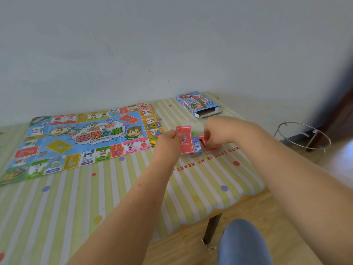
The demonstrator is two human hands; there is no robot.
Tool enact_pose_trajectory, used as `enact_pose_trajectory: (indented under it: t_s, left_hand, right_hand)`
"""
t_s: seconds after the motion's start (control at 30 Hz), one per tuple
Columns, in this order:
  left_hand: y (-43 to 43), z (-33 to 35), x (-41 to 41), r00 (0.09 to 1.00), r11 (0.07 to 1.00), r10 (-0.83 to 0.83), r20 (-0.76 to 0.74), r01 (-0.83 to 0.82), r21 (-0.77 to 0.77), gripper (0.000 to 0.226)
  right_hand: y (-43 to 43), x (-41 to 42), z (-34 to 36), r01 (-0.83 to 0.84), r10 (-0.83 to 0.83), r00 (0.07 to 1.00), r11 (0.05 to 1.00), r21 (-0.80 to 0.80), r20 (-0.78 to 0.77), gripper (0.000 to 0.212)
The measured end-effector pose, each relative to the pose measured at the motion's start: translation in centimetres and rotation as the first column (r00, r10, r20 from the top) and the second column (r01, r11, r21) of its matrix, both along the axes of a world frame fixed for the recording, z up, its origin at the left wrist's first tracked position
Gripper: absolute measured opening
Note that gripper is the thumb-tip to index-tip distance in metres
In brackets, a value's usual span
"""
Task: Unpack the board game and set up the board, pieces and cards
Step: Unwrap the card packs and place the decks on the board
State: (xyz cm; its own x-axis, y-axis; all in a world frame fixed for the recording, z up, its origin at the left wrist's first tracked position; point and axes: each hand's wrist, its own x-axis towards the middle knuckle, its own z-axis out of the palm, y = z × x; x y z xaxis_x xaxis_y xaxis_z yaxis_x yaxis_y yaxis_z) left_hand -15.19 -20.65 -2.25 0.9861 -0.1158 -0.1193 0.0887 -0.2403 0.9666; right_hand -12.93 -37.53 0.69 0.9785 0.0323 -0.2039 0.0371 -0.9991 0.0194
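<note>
The paper game board [80, 138] lies unfolded flat on the left part of the table. Just right of its edge, my left hand [169, 139] pinches a red chance card [185, 139] with a white question mark, held upright. My right hand [214, 132] grips more red cards [207, 145] low over the table. A blue card [197, 146] shows between the two hands. Small green and blue pieces [157, 134] lie by the board's right edge, partly hidden by my left hand. The open game box [198, 104] lies at the back right.
A striped yellow-green tablecloth [95, 197] covers the table; its scalloped edge [219, 209] runs along the right. A metal wire stand [303, 136] sits on the floor to the right. A blue-clad knee [242, 243] is below the table corner. A wall rises directly behind.
</note>
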Motion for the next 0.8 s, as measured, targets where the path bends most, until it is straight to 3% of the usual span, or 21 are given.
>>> enact_pose_trajectory:
  t_s: [0.13, 0.43, 0.57, 0.67, 0.8]
  left_hand:
    - [0.0, -0.1, 0.1, 1.0, 1.0, 0.0, 0.002, 0.0, -0.001, 0.028]
    - [0.0, -0.1, 0.2, 1.0, 1.0, -0.004, -0.005, 0.004, -0.004, 0.028]
    - [0.0, -0.1, 0.5, 0.999, 0.999, -0.011, -0.052, 0.008, -0.048, 0.024]
    - [0.1, -0.1, 0.8, 0.995, 0.992, -0.006, -0.1, -0.007, -0.129, 0.012]
    - [0.2, 0.2, 1.1, 0.986, 0.945, -0.019, -0.168, -0.037, -0.325, 0.027]
  right_hand:
    - [-0.1, -0.6, -0.5, 0.029, -0.026, 0.993, 0.999, -0.026, 0.112, 0.012]
    - [0.1, -1.6, -1.1, 0.082, -0.08, 0.954, 0.997, 0.006, 0.289, 0.01]
    - [-0.3, -1.8, -0.9, 0.092, -0.133, 0.919, 0.988, 0.125, 0.372, 0.019]
    - [-0.3, -2.1, -0.7, 0.008, -0.117, 0.904, 0.966, 0.257, 0.411, 0.031]
    - [0.3, -2.7, -0.5, -0.082, -0.14, 0.865, 0.908, 0.412, 0.481, 0.028]
